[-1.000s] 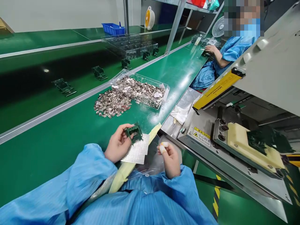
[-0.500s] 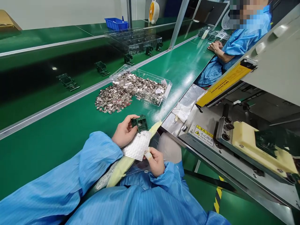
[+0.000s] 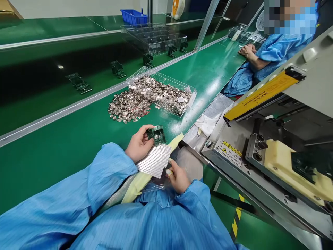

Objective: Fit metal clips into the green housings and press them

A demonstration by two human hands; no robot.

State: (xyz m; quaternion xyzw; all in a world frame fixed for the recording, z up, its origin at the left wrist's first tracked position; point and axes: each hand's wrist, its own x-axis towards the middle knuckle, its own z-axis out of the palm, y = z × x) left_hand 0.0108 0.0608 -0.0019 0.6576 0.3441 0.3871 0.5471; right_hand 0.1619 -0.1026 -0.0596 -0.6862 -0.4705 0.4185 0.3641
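My left hand (image 3: pixel 138 144) is closed on a small green circuit part (image 3: pixel 156 134), held just above the table edge. Under it lies a silver striped sheet (image 3: pixel 154 160) resting on a yellow strip (image 3: pixel 140 183). My right hand (image 3: pixel 177 177), with white tape on a fingertip, pinches at the sheet's right edge; what is between its fingers is too small to make out. Both arms wear blue sleeves.
A clear tray (image 3: pixel 191 99) full of small metal pieces stands ahead, with a loose pile (image 3: pixel 128 107) spilled beside it. Dark fixtures (image 3: pixel 78 83) ride the conveyor. A press machine (image 3: pixel 273 146) with a yellow bar (image 3: pixel 261 95) is on the right. Another person (image 3: pixel 262 55) works further along.
My right hand came down and left from mid-air to the edge of the silver sheet. The left hand kept hold of the green part, and the view shifted slightly.
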